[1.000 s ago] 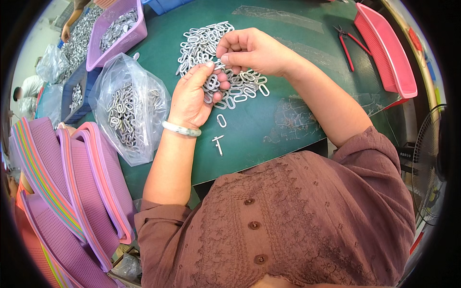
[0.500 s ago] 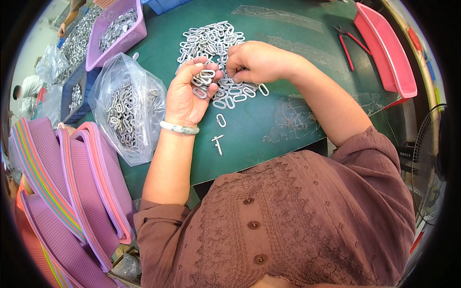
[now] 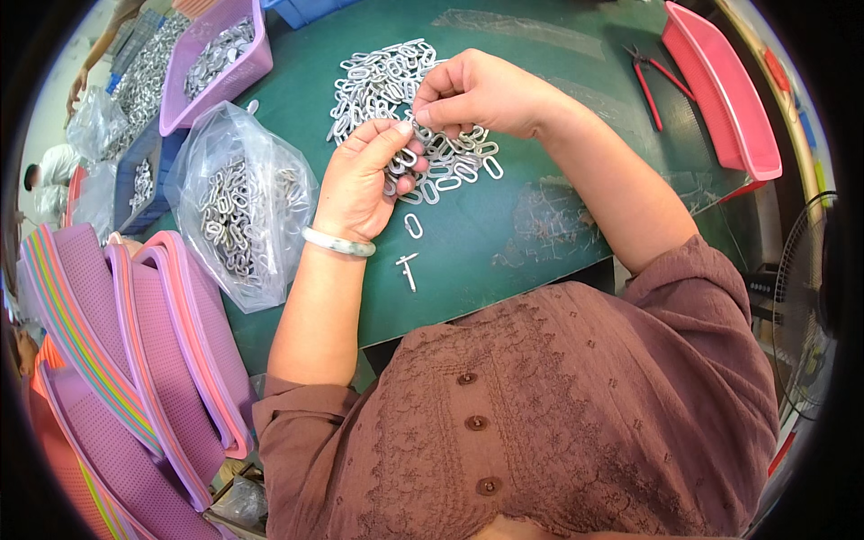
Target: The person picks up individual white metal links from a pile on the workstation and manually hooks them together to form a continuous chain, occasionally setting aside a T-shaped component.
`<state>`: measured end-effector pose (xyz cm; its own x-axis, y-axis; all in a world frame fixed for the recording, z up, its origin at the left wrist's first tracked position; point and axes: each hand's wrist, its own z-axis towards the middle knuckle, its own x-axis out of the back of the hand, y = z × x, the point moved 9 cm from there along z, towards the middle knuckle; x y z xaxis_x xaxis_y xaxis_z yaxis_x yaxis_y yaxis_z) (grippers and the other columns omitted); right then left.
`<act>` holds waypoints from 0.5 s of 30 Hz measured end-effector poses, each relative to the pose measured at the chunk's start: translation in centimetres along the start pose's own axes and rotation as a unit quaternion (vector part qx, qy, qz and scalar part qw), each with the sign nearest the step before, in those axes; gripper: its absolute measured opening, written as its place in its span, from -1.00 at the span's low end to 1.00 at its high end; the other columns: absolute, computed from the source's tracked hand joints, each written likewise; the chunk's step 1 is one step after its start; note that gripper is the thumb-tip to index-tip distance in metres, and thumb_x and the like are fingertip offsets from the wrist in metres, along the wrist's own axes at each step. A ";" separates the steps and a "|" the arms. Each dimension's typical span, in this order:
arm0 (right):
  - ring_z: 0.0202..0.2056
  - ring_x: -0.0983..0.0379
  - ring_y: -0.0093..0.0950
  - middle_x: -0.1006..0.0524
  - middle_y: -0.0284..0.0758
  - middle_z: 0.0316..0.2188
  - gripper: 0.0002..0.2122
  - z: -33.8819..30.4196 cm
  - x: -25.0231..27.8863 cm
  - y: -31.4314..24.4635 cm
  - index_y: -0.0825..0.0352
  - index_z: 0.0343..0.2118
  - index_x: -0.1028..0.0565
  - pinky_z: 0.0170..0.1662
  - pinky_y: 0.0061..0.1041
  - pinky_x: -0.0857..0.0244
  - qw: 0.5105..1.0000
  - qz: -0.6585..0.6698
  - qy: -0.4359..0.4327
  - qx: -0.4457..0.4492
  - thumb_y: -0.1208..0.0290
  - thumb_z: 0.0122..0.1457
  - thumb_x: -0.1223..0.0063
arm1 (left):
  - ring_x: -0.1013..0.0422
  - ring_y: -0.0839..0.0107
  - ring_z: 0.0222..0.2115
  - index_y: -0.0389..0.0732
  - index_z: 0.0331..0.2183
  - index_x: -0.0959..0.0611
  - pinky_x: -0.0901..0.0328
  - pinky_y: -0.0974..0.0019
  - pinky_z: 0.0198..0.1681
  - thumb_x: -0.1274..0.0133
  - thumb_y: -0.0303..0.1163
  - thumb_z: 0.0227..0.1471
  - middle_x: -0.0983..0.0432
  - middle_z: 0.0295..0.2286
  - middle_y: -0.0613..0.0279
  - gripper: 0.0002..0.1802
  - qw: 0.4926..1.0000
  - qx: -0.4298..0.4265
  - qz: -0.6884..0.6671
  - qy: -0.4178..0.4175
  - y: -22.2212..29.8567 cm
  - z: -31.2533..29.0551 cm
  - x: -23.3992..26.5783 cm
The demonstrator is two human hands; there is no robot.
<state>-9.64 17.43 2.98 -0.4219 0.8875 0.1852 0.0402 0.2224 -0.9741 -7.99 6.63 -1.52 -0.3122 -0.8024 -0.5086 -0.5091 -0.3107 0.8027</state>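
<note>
My left hand, with a pale bangle at its wrist, is curled around several oval metal links. Its thumb and forefinger come together at the top. My right hand meets them there in a pinch; what lies between its fingertips is too small to make out. Under and behind both hands spreads a pile of silver oval links on the green table. Nearer to me lie a single link and a small T-shaped metal piece.
Left of my forearm stands a clear bag of links. Beyond it are a purple basket of metal parts and a blue bin. Stacked purple baskets fill the near left. Red-handled pliers and a pink basket lie right. Another person's hand shows far left.
My right hand has risen from the pile to my left fingertips. My left hand has turned inward, its fingers closing over the links. The other person's hand at far left has moved.
</note>
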 end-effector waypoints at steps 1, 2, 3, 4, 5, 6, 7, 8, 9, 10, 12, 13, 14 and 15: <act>-0.55 -0.29 -0.71 -0.43 -0.47 -0.60 -0.90 -0.1 0.1 0.0 0.41 -0.46 -0.47 -0.48 -0.71 -0.21 1.000 0.012 0.002 -0.007 0.48 -0.02 -0.04 | -0.35 0.48 -0.56 -0.21 -0.45 -0.45 -0.17 0.59 -0.67 0.05 -0.42 0.00 -0.41 -0.55 0.24 -0.93 1.000 -0.004 -0.010 0.001 0.0 0.1 0.1; -0.55 -0.29 -0.72 -0.43 -0.47 -0.61 -0.90 -0.1 0.3 0.0 0.41 -0.46 -0.47 -0.49 -0.71 -0.21 1.000 -0.014 0.003 0.005 0.48 -0.02 -0.04 | -0.35 0.48 -0.56 -0.21 -0.44 -0.45 -0.17 0.59 -0.67 0.05 -0.42 0.00 -0.41 -0.54 0.24 -0.93 1.000 -0.007 -0.019 0.001 0.1 0.1 0.2; -0.55 -0.29 -0.72 -0.44 -0.46 -0.61 -0.90 -0.1 0.6 0.1 0.41 -0.46 -0.47 -0.49 -0.71 -0.21 0.999 -0.039 0.004 0.016 0.49 -0.01 -0.03 | -0.35 0.48 -0.55 -0.21 -0.45 -0.45 -0.17 0.59 -0.67 0.05 -0.42 0.00 -0.41 -0.54 0.23 -0.93 1.000 -0.010 -0.017 0.005 0.2 0.1 0.1; -0.56 -0.29 -0.72 -0.44 -0.46 -0.62 -0.90 0.0 0.9 0.1 0.41 -0.46 -0.47 -0.49 -0.71 -0.21 0.998 -0.064 0.004 0.027 0.49 -0.01 -0.02 | -0.34 0.47 -0.55 -0.21 -0.45 -0.44 -0.18 0.59 -0.67 0.05 -0.42 0.00 -0.40 -0.54 0.23 -0.93 1.000 -0.013 -0.015 0.009 0.3 0.0 0.1; -0.56 -0.29 -0.71 -0.44 -0.45 -0.62 -0.90 0.0 0.9 0.1 0.41 -0.45 -0.47 -0.49 -0.70 -0.21 0.996 -0.083 0.000 0.025 0.50 -0.02 -0.02 | -0.34 0.47 -0.54 -0.22 -0.45 -0.44 -0.18 0.58 -0.67 0.06 -0.43 0.00 -0.40 -0.53 0.23 -0.93 1.000 -0.016 -0.013 0.013 0.4 0.0 0.1; -0.56 -0.28 -0.70 -0.44 -0.43 -0.62 -0.90 0.0 0.9 0.1 0.42 -0.45 -0.47 -0.49 -0.68 -0.21 0.994 -0.102 -0.004 0.023 0.51 -0.02 -0.02 | -0.34 0.47 -0.54 -0.22 -0.45 -0.44 -0.18 0.59 -0.67 0.06 -0.43 0.00 -0.40 -0.53 0.23 -0.93 1.000 -0.013 -0.002 0.016 0.4 -0.1 0.1; -0.57 -0.28 -0.69 -0.44 -0.42 -0.63 -0.90 0.0 0.9 0.2 0.42 -0.44 -0.47 -0.49 -0.67 -0.22 0.992 -0.121 -0.008 0.021 0.51 -0.03 -0.02 | -0.34 0.47 -0.54 -0.22 -0.45 -0.44 -0.18 0.59 -0.66 0.06 -0.43 0.00 -0.40 -0.53 0.23 -0.93 1.000 -0.011 0.009 0.020 0.3 -0.1 0.2; -0.56 -0.29 -0.66 -0.44 -0.40 -0.62 -0.89 0.1 0.9 0.1 0.42 -0.44 -0.47 -0.48 -0.65 -0.23 0.983 -0.179 -0.017 0.040 0.52 -0.06 -0.03 | -0.34 0.47 -0.54 -0.23 -0.45 -0.44 -0.18 0.59 -0.66 0.06 -0.44 0.00 -0.40 -0.53 0.23 -0.93 1.000 -0.008 0.020 0.023 0.3 -0.1 0.2; -0.56 -0.30 -0.63 -0.43 -0.38 -0.61 -0.88 0.2 1.0 0.1 0.42 -0.44 -0.47 -0.47 -0.62 -0.24 0.970 -0.236 -0.025 0.059 0.52 -0.08 -0.05 | -0.34 0.47 -0.54 -0.23 -0.44 -0.44 -0.18 0.59 -0.66 0.06 -0.44 0.00 -0.40 -0.53 0.23 -0.93 1.000 -0.007 0.018 0.021 0.3 0.0 0.2; -0.56 -0.31 -0.60 -0.43 -0.36 -0.60 -0.87 0.1 0.9 0.1 0.42 -0.44 -0.47 -0.46 -0.59 -0.24 0.952 -0.293 -0.034 0.078 0.53 -0.11 -0.06 | -0.34 0.47 -0.54 -0.24 -0.43 -0.44 -0.18 0.59 -0.66 0.07 -0.45 0.00 -0.40 -0.53 0.23 -0.93 1.000 -0.007 0.017 0.019 0.2 0.0 0.2; -0.54 -0.34 -0.53 -0.42 -0.32 -0.58 -0.85 -0.3 0.7 0.4 0.42 -0.45 -0.46 -0.45 -0.55 -0.25 0.936 -0.341 -0.052 0.068 0.54 -0.16 -0.09 | -0.34 0.47 -0.54 -0.25 -0.41 -0.45 -0.19 0.59 -0.66 0.08 -0.46 0.00 -0.40 -0.53 0.23 -0.93 1.000 -0.005 0.014 0.017 0.2 0.0 0.3; -0.53 -0.35 -0.50 -0.42 -0.30 -0.57 -0.83 -0.5 0.6 0.5 0.42 -0.46 -0.46 -0.44 -0.52 -0.26 0.927 -0.365 -0.060 0.063 0.54 -0.19 -0.10 | -0.34 0.47 -0.54 -0.26 -0.39 -0.45 -0.19 0.59 -0.66 0.08 -0.47 0.00 -0.40 -0.53 0.23 -0.92 1.000 -0.004 0.013 0.014 0.2 0.1 0.3; -0.51 -0.35 -0.48 -0.42 -0.29 -0.56 -0.83 -0.5 0.4 0.5 0.42 -0.47 -0.46 -0.44 -0.51 -0.26 0.924 -0.372 -0.066 0.064 0.54 -0.20 -0.11 | -0.34 0.48 -0.54 -0.27 -0.38 -0.46 -0.19 0.59 -0.66 0.09 -0.48 0.00 -0.39 -0.53 0.23 -0.91 1.000 -0.003 0.012 0.012 0.2 0.2 0.3; -0.50 -0.36 -0.47 -0.42 -0.28 -0.55 -0.83 -0.4 0.2 0.5 0.42 -0.47 -0.46 -0.44 -0.50 -0.26 0.920 -0.379 -0.072 0.066 0.54 -0.21 -0.12 | -0.35 0.47 -0.53 -0.28 -0.36 -0.46 -0.20 0.59 -0.66 0.09 -0.48 0.01 -0.40 -0.53 0.22 -0.89 1.000 -0.002 0.012 0.010 0.2 0.2 0.4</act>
<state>-9.36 17.93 2.57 -0.4003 0.4331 0.8076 -0.4209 0.6960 -0.5818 -8.33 6.36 -1.60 -0.3078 -0.8194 -0.4836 -0.4992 -0.2936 0.8152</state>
